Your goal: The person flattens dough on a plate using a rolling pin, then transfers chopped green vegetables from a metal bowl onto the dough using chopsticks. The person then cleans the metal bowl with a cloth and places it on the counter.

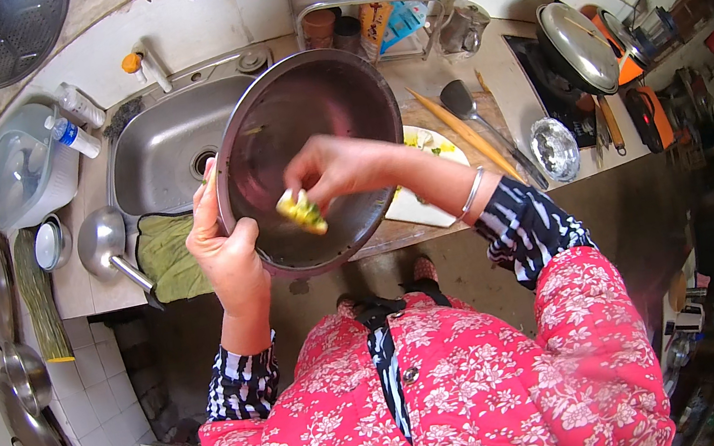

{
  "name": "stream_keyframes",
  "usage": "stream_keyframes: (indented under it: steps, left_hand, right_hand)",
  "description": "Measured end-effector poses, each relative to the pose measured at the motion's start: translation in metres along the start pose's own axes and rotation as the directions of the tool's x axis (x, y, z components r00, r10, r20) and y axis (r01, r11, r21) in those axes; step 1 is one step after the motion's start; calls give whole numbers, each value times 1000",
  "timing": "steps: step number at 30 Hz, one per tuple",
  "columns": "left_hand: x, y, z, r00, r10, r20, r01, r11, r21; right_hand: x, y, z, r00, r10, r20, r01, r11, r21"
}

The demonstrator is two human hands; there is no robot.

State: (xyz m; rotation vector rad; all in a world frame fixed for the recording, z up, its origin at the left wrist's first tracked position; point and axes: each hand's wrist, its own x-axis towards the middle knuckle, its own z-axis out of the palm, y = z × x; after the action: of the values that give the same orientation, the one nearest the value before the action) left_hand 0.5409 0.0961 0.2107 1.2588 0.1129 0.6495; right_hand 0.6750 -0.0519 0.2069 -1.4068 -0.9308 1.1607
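My left hand (229, 244) grips the rim of a large dark metal basin (336, 95), thumb inside and fingers outside. The basin is tilted so that its inside faces me. Within it, my right hand (337, 166) pinches a small clump of yellow and green food (301, 214), slightly blurred. A few dark bits cling to the basin's inner wall. Partly hidden behind the basin and my right forearm is a white cutting board (422, 210) with yellow-green scraps on it.
A steel sink (162, 135) lies behind the basin at left. On the counter are a steel ladle (103, 244), a green cloth (170, 258), a wooden rolling pin (458, 131), a spatula (480, 114) and a foil-like bowl (554, 149). A lidded wok (577, 48) stands at right.
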Motion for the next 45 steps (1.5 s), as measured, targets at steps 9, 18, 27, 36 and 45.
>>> stream_keyframes:
  steps: [9,18,27,36,45]
  left_hand:
    - [-1,0,9,1000,16,6,-16,999,42]
    - [1,-9,4,999,-10,-42,11,999,44]
    - [11,-3,16,995,-97,-30,93,991,-100]
    - [17,-21,49,999,35,18,-36,997,70]
    - [24,-37,63,981,-132,-146,102,975,-196]
  right_hand:
    - [4,42,2,983,17,-184,-167,512,-842]
    - [-50,-1,-23,964,-118,-237,-33,837,-547]
    - [-92,22,-50,862,-442,-247,-174,200,-964]
    - [-91,51,-12,920,-185,-346,-225,473,-852]
    - [-151,43,-66,751,-231,-618,46,953,-300]
